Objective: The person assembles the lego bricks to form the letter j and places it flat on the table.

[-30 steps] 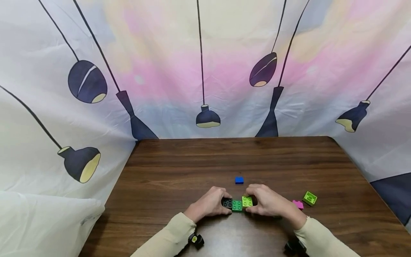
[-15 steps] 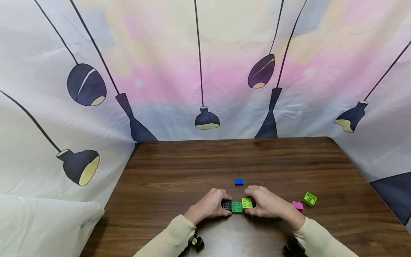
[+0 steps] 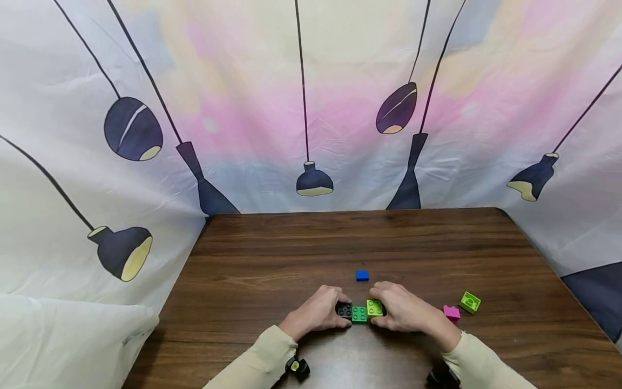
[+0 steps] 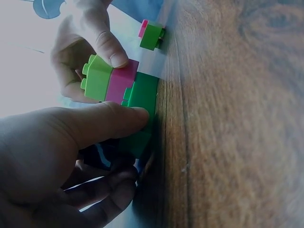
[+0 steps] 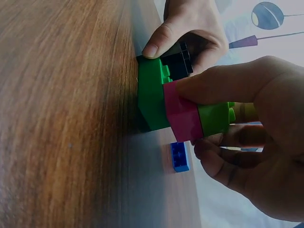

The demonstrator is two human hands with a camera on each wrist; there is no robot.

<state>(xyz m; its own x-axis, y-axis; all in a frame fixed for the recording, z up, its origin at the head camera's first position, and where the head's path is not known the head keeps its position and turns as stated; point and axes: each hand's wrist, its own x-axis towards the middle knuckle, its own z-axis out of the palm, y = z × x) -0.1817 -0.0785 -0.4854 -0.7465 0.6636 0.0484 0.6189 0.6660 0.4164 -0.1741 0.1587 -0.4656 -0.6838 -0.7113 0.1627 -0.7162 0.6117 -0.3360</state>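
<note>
- Head view: at the near middle of the table (image 3: 291, 248), the left hand (image 3: 318, 310) grasps the left end of a green brick (image 3: 359, 314) beside its black brick (image 3: 344, 309); the right hand (image 3: 403, 309) holds the stack at the right, topped by a lime brick (image 3: 374, 308); a blue brick (image 3: 362, 275) lies beyond, a loose pink brick (image 3: 451, 313) farther right
- Left wrist view: the left thumb presses the green brick's near side, probably a good hold, as flat walls steady better than studs; the lime brick sits on a pink brick (image 4: 122, 81)
- Right wrist view: the right thumb and fingers pinch this stack, which overhangs the green brick's right end; whether it is fully seated I cannot tell; the plastic looks light, stiff, smooth and hardly fragile
</note>
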